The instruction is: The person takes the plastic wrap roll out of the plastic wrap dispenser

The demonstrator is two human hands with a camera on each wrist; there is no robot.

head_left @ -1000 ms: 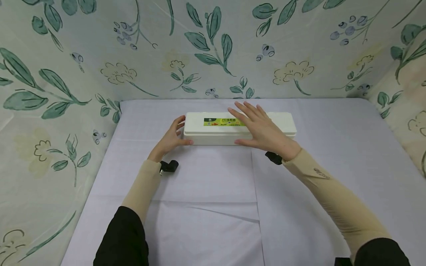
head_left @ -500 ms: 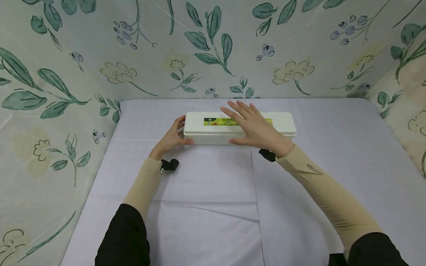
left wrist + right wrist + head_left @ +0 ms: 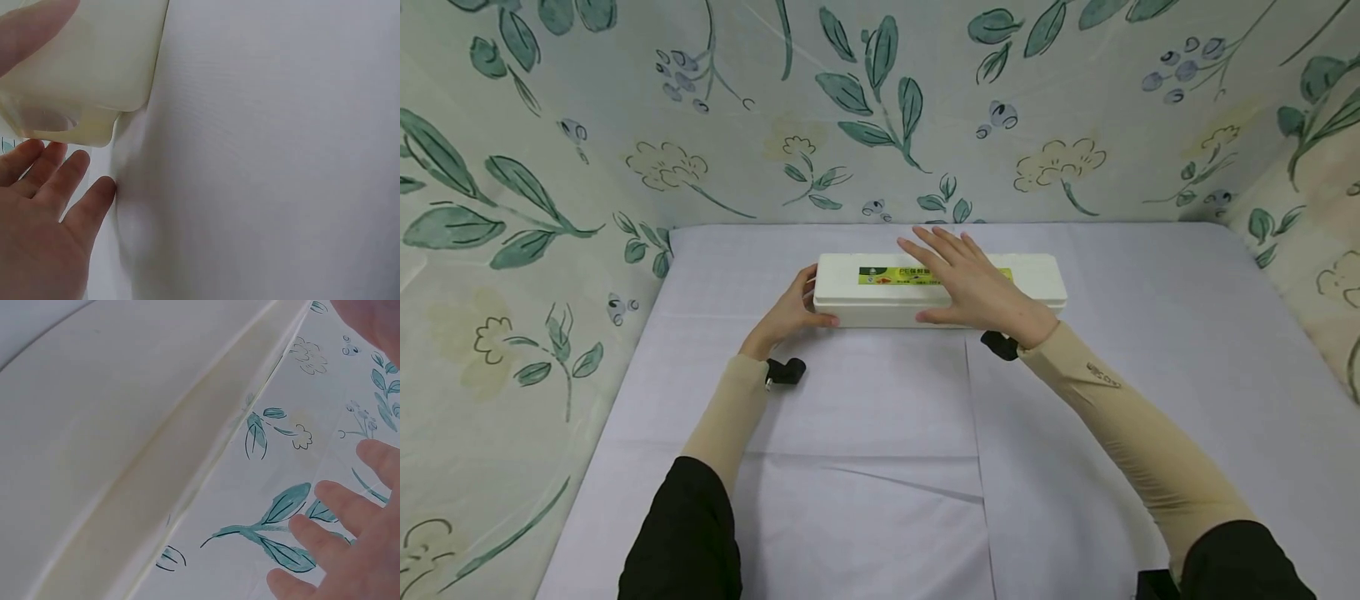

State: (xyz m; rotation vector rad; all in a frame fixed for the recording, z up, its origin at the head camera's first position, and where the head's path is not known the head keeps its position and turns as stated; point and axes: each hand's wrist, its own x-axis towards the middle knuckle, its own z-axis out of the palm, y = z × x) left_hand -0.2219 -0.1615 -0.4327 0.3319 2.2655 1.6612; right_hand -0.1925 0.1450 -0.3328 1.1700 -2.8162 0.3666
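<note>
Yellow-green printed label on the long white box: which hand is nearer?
Right. The right hand hides part of the label; the left hand is at the left end of the box.

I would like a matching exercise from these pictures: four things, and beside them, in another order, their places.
Things
1. Long white plastic-looking box
2. Yellow-green rectangular printed label
3. Bare left hand
4. Pale leaf-patterned fabric backdrop

Places
A. On the box's top, partly hidden by the bare right hand
B. Beyond the far edge of the white tablecloth
C. At the box's left end
D. Resting on the tablecloth

Right pairs: 1-D; 2-A; 3-C; 4-B
</note>
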